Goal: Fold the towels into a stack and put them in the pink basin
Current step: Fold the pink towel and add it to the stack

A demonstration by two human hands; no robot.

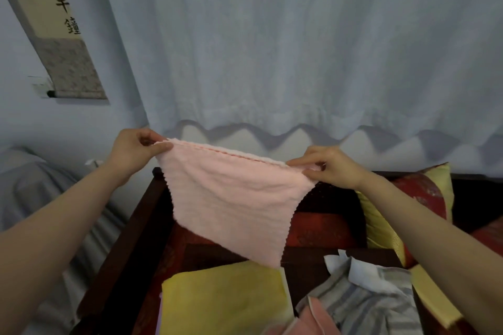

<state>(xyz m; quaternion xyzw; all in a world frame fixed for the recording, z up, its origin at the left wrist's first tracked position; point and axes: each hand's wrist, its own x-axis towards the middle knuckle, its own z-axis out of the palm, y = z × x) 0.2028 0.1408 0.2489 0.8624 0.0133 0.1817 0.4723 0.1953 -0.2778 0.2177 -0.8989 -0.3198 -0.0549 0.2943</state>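
Where both hands pinch corners, pink towel [234,198] masking the cushions behind

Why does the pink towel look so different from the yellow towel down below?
The pink towel is up in the air, hanging from its top edge, pinched by the left hand and the right hand; the yellow towel lies flat and no hand touches it. The pink towel hangs spread open; the yellow towel looks like a tidy flat rectangle, possibly folded already. One is pale pink, the other bright yellow. Both look like soft towels.
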